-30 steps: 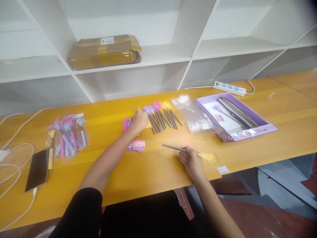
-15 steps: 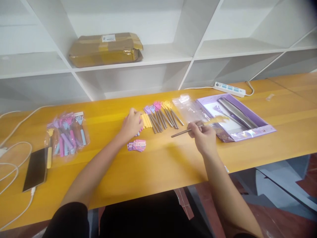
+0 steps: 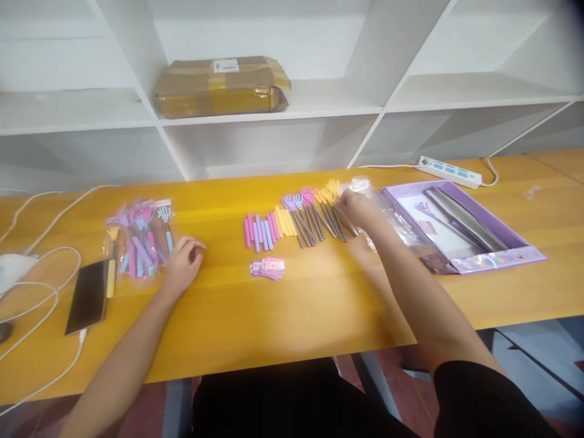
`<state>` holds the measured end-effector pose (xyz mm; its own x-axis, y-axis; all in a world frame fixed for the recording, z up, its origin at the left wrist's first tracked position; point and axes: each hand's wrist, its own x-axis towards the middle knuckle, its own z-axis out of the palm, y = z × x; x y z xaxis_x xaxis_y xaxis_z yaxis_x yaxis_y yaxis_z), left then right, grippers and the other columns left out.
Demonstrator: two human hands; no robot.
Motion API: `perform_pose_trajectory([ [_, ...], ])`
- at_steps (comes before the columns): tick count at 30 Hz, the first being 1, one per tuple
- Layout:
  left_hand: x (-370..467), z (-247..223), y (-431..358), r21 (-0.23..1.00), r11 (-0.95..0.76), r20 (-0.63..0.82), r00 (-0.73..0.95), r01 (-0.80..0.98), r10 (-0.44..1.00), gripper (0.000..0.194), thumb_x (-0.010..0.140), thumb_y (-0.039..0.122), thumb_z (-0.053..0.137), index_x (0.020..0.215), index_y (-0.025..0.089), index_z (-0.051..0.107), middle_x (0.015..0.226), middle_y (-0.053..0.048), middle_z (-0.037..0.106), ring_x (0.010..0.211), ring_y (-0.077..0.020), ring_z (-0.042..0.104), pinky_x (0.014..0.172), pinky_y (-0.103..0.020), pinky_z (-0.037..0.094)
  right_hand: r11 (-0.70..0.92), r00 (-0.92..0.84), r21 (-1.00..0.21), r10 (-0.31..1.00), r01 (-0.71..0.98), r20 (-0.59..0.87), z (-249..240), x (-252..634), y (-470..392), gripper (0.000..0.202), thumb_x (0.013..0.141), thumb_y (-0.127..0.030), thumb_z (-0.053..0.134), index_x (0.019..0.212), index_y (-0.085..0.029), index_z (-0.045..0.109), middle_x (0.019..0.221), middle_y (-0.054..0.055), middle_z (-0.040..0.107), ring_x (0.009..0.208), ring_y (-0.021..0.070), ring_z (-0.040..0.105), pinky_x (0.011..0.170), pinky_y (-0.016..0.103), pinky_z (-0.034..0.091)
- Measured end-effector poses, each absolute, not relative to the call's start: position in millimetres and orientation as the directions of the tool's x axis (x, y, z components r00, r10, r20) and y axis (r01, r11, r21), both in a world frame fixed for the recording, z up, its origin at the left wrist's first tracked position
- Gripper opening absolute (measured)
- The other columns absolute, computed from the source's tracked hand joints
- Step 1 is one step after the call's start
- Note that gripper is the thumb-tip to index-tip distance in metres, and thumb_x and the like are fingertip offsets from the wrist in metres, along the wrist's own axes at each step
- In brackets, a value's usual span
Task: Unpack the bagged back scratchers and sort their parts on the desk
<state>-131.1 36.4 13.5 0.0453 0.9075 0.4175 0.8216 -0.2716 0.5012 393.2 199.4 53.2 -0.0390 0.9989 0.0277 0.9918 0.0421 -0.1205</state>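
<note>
Covering yellow scratchers (image 3: pixel 332 217), the right hand (image 3: pixel 361 211) is hiding its grip, I cannot tell; the left hand (image 3: pixel 183 263) is curling, unclenched, beside a bag (image 3: pixel 140 240).

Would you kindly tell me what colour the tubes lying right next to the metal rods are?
Those tubes are yellow; the head view shows them best.

Bench (image 3: pixel 219 328), left to right: phone (image 3: pixel 86 298) is lying at the left; packed bag (image 3: pixel 141 240) is resting beyond it, rightward; left hand (image 3: pixel 185 263) is resting just right of the bag. Tubes (image 3: pixel 262 230) are lying mid-bench, cards (image 3: pixel 269 267) before them, scratchers (image 3: pixel 317 222) rightward. Right hand (image 3: pixel 360 208) is covering the scratchers' right end. Tray (image 3: pixel 499 263) is sitting farther right, power strip (image 3: pixel 451 171) behind. Carton (image 3: pixel 223 91) is occupying the shelf (image 3: pixel 328 108) behind the bench.
</note>
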Motion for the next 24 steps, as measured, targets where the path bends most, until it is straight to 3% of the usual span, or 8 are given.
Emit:
perform_pose_trajectory([
  [5, -134.4, 11.1, 31.3, 0.550, -0.281, 0.452, 0.003, 0.787, 0.892, 0.019, 0.095, 0.012, 0.055, 0.095, 0.021, 0.072, 0.101, -0.005, 0.066, 0.095, -0.0206, 0.066, 0.085, -0.032, 0.052, 0.059, -0.060, -0.061, 0.998, 0.996, -0.013, 41.4, 393.5, 214.6, 0.022, 0.106, -0.031, 0.053, 0.119, -0.015, 0.062, 0.104, 0.019, 0.076, 0.090, 0.0299, 0.068, 0.078, 0.034, 0.044],
  [9, -123.2, 13.8, 27.8, 0.548, -0.351, 0.441, 0.094, 0.760, 0.892, 0.021, 0.096, 0.011, 0.053, 0.093, 0.021, 0.072, 0.101, -0.005, 0.067, 0.093, -0.0195, 0.066, 0.082, -0.031, 0.052, 0.071, -0.070, -0.051, 0.997, 0.996, 0.016, 25.9, 398.1, 221.3, 0.032, 0.108, -0.034, 0.050, 0.128, -0.012, 0.059, 0.109, 0.022, 0.076, 0.094, 0.0328, 0.070, 0.080, 0.037, 0.047],
  [15, -122.6, 13.3, 25.4, 0.528, -0.391, 0.433, 0.157, 0.754, 0.888, 0.023, 0.095, 0.009, 0.053, 0.094, 0.021, 0.072, 0.100, -0.004, 0.067, 0.088, -0.0179, 0.065, 0.078, -0.029, 0.051, 0.116, -0.111, -0.093, 0.992, 0.989, 0.063, 8.6, 407.7, 226.6, 0.025, 0.106, -0.032, 0.052, 0.117, -0.014, 0.064, 0.113, 0.021, 0.074, 0.095, 0.0299, 0.069, 0.083, 0.037, 0.050],
  [20, -142.7, 27.1, 25.1, 0.507, -0.291, 0.515, -0.015, 0.811, 0.857, 0.021, 0.094, 0.011, 0.055, 0.090, 0.021, 0.073, 0.098, -0.005, 0.068, 0.091, -0.0198, 0.066, 0.085, -0.033, 0.053, 0.152, -0.132, -0.166, 0.983, 0.974, 0.130, -1.6, 413.9, 223.6, 0.026, 0.102, -0.034, 0.055, 0.116, -0.015, 0.066, 0.113, 0.019, 0.072, 0.099, 0.0308, 0.069, 0.092, 0.041, 0.054],
  [24, -183.3, 49.4, 20.3, 0.510, -0.075, 0.560, -0.264, 0.857, 0.786, 0.019, 0.093, 0.013, 0.056, 0.086, 0.020, 0.073, 0.099, -0.006, 0.070, 0.099, -0.0223, 0.067, 0.094, -0.038, 0.053, 0.257, -0.183, -0.210, 0.931, 0.943, 0.316, -3.5, 415.5, 213.2, 0.030, 0.101, -0.035, 0.056, 0.118, -0.014, 0.068, 0.120, 0.021, 0.068, 0.102, 0.0317, 0.068, 0.097, 0.046, 0.055],
])
